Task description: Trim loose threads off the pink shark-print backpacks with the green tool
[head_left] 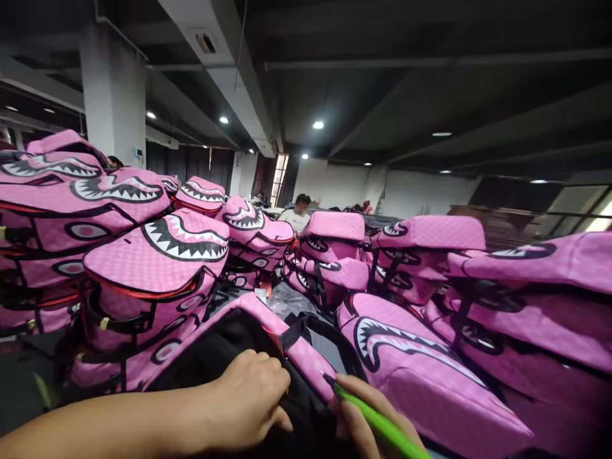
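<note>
lime-green tool (385, 428), clasped in the right grip (381, 400), points at an open pink bag (314, 366) between stacked shark-mouth backpacks (127, 258); the left grip (251, 396) curls over the bag's black lining (217, 357), whether pinching cloth i cannot tell.

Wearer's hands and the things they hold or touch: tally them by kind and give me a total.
Hands, left hand and right hand: 2
Green tool with dark tip: 1
Black-lined bag with pink edging: 1
Total: 4
</note>
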Available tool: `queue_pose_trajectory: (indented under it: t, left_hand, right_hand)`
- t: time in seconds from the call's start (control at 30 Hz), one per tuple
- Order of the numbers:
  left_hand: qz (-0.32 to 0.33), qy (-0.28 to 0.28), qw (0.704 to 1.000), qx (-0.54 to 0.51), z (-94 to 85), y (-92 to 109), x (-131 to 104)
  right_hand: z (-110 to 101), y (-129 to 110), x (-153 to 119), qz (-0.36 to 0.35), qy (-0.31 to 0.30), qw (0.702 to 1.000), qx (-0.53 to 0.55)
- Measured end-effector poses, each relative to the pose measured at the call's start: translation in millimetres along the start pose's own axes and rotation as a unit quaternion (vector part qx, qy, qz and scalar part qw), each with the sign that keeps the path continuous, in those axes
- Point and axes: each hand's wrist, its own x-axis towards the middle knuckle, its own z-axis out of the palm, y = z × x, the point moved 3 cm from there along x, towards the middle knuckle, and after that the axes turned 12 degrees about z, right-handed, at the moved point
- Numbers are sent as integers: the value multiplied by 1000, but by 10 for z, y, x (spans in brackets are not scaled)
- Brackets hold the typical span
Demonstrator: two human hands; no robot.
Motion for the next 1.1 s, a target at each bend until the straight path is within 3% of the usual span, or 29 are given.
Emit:
queue_pose_trajectory:
  t: [0.07,0.17,0.27,0.37,0.57,0.7,0.83,0.9,1.0,1.1]
  left_hand:
    - [-36,-9,999,-5,298,18,-21]
    - [-41,-29,998,-30,735,48,-57]
    - [-6,-8,999,-40,928,43,-78]
    - [32,29,999,-9,923,16,-83]
    - [37,40,998,13,928,22,-48]
    - [38,22,999,1,939,-37,0]
    - [86,22,996,-24,759,-261,85]
    - [103,54,993,0,609,-425,122]
    - [98,90,990,48,440,-659,174]
    - [71,30,996,40,415,-821,282]
  right_hand:
    - [57,114,35,64,-44,997,7]
    - [123,408,-80,177,14,977,117]
    - [174,554,-302,217,82,964,128]
    - [273,502,-464,215,108,969,50]
    - [574,470,-450,155,27,986,-53]
    - [605,503,-341,138,42,982,-123]
    - [579,515,-290,128,33,983,-127]
    - [567,509,-289,76,31,985,-150]
    - [551,498,-308,-35,97,974,-202]
    - [687,499,-307,-154,83,963,-207]
